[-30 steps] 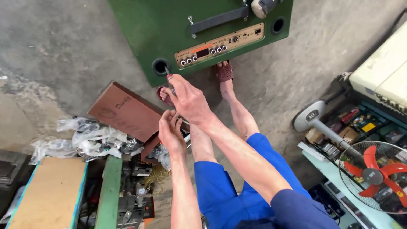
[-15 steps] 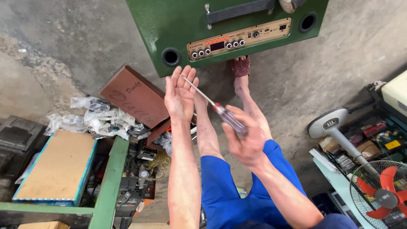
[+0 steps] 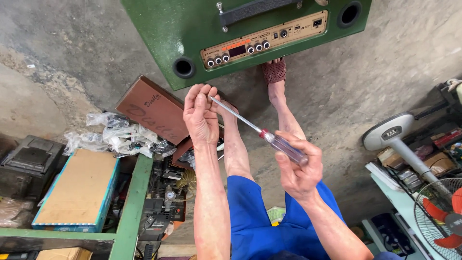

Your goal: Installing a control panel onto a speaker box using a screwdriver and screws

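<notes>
In the head view, the right hand (image 3: 298,166) at centre right has its fingers (image 3: 288,144) wrapped tight round the clear handle of a screwdriver (image 3: 262,132). The tool's long axis runs diagonally, its shaft pointing to the upper left. Its tip meets the left hand (image 3: 201,115), whose fingers are loosely curled and pinch the tip, just below the green speaker cabinet (image 3: 192,29) on the concrete floor (image 3: 72,58).
</notes>
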